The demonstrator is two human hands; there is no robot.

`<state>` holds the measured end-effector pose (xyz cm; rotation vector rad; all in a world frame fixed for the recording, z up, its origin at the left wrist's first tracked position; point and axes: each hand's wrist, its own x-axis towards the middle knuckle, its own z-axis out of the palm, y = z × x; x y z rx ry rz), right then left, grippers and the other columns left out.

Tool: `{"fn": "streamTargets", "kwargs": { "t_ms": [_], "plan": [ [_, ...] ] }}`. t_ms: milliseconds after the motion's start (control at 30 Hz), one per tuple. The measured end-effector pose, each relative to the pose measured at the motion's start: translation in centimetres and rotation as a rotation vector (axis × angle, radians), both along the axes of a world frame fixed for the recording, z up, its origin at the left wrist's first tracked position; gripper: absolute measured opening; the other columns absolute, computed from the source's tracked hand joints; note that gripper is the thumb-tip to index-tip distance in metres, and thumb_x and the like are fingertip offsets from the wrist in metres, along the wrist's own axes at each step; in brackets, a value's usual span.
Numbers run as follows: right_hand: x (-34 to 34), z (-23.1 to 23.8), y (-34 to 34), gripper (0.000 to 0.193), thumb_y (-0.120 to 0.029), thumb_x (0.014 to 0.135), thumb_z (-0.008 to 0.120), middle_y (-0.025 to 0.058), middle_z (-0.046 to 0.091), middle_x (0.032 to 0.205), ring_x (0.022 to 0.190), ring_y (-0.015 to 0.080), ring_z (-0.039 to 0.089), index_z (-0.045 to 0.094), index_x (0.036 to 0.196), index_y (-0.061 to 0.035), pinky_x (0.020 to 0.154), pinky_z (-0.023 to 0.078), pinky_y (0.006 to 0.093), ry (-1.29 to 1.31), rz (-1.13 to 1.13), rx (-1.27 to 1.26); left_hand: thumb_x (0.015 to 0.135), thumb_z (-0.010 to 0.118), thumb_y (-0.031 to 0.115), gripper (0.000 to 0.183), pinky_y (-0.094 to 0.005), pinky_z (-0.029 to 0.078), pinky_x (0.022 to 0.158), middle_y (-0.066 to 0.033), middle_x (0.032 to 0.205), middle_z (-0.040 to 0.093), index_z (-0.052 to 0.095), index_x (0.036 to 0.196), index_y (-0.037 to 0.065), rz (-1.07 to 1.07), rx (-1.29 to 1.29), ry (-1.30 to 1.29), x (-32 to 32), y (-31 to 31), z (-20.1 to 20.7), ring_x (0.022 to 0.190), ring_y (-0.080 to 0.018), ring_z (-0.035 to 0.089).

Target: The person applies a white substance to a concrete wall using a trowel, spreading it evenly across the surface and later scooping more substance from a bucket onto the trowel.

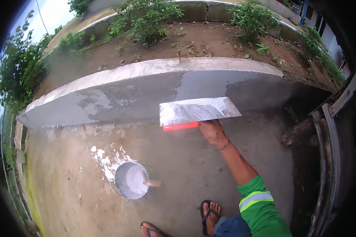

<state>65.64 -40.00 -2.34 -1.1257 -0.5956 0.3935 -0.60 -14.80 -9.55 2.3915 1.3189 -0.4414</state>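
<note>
My right hand (214,133) is raised in front of a low wall (146,96), its fingers closed round the red handle (180,126) of a plastering trowel (199,110). The flat metal blade is turned up toward me, with grey-white smears across it. I cannot tell whether its far edge touches the wall. Wet, lighter grey coating covers patches of the wall's face. Lower left of the trowel, a metal bucket (120,185) stands on the concrete floor, holding a pale grey-white mix (136,178). A wooden handle (153,183) sticks out over its rim. My left hand is out of view.
White splatter (106,160) marks the concrete floor (67,170) beside the bucket. My feet in black flip-flops (205,215) are at the lower edge. Weathered timber (328,154) stands at the right. Behind the wall lies a soil bed (209,37) with green plants (144,19).
</note>
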Motion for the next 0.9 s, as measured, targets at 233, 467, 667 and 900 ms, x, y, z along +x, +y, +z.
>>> {"fn": "streamTargets", "kwargs": {
  "t_ms": [233, 467, 667, 900],
  "plan": [
    [-1.8, -11.5, 5.4, 0.033, -0.010, 0.092, 0.057, 0.0070, 0.054, 0.127, 0.121, 0.0203, 0.049, 0.056, 0.124, -0.0024, 0.098, 0.044, 0.0362, 0.452, 0.066, -0.082, 0.097, 0.046, 0.040, 0.042, -0.0417, 0.051, 0.074, -0.0216, 0.097, 0.068, 0.069, 0.099, 0.005, 0.010, 0.113, 0.042, -2.9, 0.8, 3.6, 0.085, -0.0332, 0.065],
    [2.7, -21.4, 6.4, 0.031, -0.011, 0.092, 0.057, 0.0105, 0.052, 0.126, 0.119, 0.0239, 0.050, 0.061, 0.122, -0.0058, 0.097, 0.044, 0.0365, 0.263, 0.005, -0.294, 0.096, 0.044, 0.028, 0.034, -0.0449, 0.047, 0.084, -0.0249, 0.098, 0.066, 0.068, 0.095, 0.003, 0.139, 0.055, -0.021, -4.8, 3.6, 3.0, 0.097, -0.0378, 0.061],
    [4.9, -18.4, 8.8, 0.032, -0.013, 0.092, 0.061, 0.0088, 0.058, 0.115, 0.108, 0.0227, 0.059, 0.053, 0.120, -0.0013, 0.097, 0.047, 0.0368, 0.600, -0.023, -0.078, 0.095, 0.043, 0.022, 0.033, -0.0439, 0.048, 0.080, -0.0235, 0.088, 0.066, 0.067, 0.084, 0.001, 0.180, 0.133, 0.136, -7.9, 2.2, 2.2, 0.088, -0.0377, 0.062],
    [7.7, -18.7, 9.1, 0.027, -0.016, 0.094, 0.061, 0.0070, 0.059, 0.117, 0.108, 0.0227, 0.058, 0.057, 0.118, -0.0036, 0.097, 0.048, 0.0396, 0.628, 0.004, -0.063, 0.094, 0.041, 0.021, 0.035, -0.0450, 0.048, 0.079, -0.0225, 0.084, 0.066, 0.067, 0.082, 0.002, 0.218, 0.074, 0.166, -8.5, 2.4, 1.3, 0.086, -0.0381, 0.062]
  ]
}}
